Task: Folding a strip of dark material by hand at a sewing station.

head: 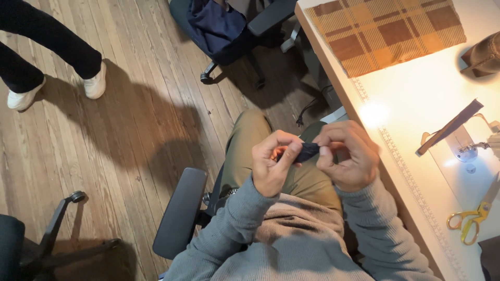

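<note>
The left hand [273, 166] and right hand [346, 156] both pinch a small dark cloth [306, 151] between them, over the person's lap and just short of the table [416, 104] edge. Scissors [474, 216] and plaid fabric [385, 31] lie well apart on the table; open wooden floor [130, 130] spreads to the left.

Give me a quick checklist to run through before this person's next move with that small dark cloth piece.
1. Dark cloth piece pinched in both hands: ok.
2. Left hand gripping its end: ok.
3. Right hand gripping the other end: ok.
4. Piece held over the lap, off the white table: ok.
5. Yellow-handled scissors lying apart from the hands: ok.
6. Needle or thread in the piece: cannot tell.
</note>
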